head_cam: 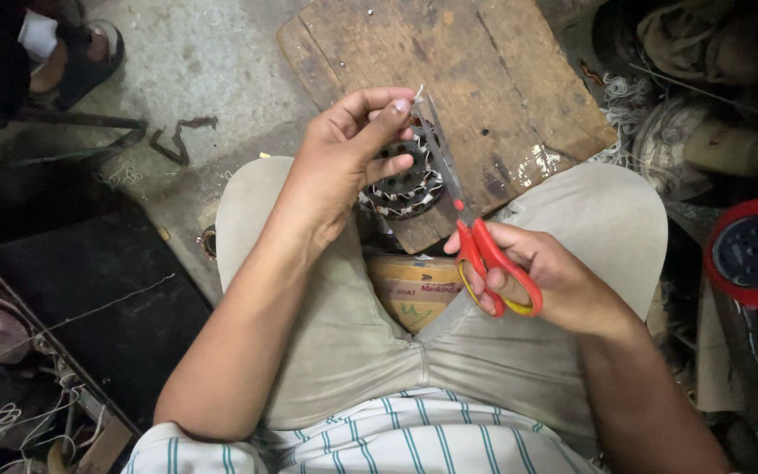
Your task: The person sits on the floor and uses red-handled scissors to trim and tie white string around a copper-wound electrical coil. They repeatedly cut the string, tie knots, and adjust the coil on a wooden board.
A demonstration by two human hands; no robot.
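Scissors (484, 246) gripped in right hand (546, 281), blades up at white thread (418, 91) pinched taut by left hand (348, 158) over stator (405, 184).

A flattened brown cardboard box (414, 290) lies on the floor between the knees of the person's beige trousers (344, 325), just below the near edge of the worn wooden board (449, 79). Only a wedge of the box shows. Its top edge carries dark printed lettering, and lower down a green scribbled mark sits on the bare cardboard. No other package, label, sign or screen can be made out around the board.
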